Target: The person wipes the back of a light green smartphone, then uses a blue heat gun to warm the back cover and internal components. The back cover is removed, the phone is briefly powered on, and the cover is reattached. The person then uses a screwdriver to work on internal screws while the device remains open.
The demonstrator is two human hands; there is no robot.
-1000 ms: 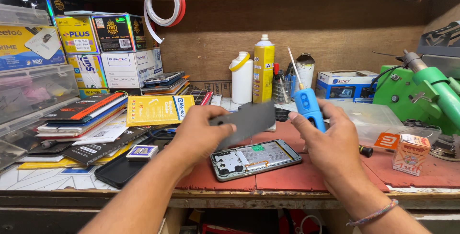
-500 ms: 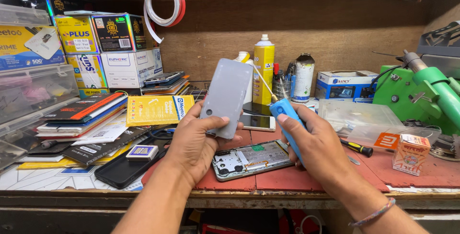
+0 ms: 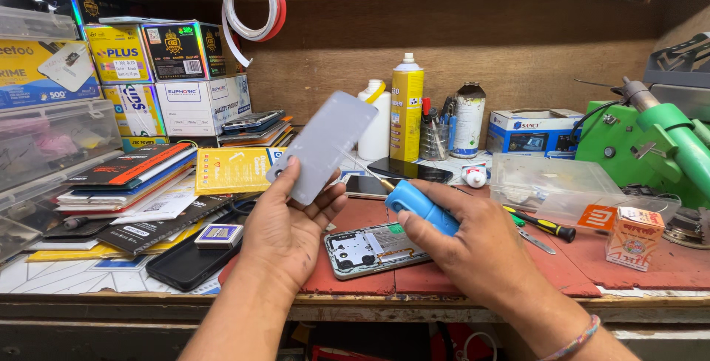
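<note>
The left hand (image 3: 285,231) holds a grey phone back cover (image 3: 323,146) raised above the desk (image 3: 651,276), tilted, its lower edge pinched between thumb and fingers; the grip is closed on the cover. The right hand (image 3: 473,246) is closed around a blue-handled tool (image 3: 420,208), whose thin tip points up and left toward the cover; contact between tip and cover cannot be confirmed. Below and between both hands, an opened phone body (image 3: 370,248) lies flat on the red mat (image 3: 444,276), internal parts facing up. A black phone (image 3: 410,170) lies behind the tool. A black case (image 3: 185,265) lies left of the mat. A yellow spray can (image 3: 407,108) and a white bottle (image 3: 376,126) stand at the rear. A clear plastic box (image 3: 551,180) sits right of the hands
</note>
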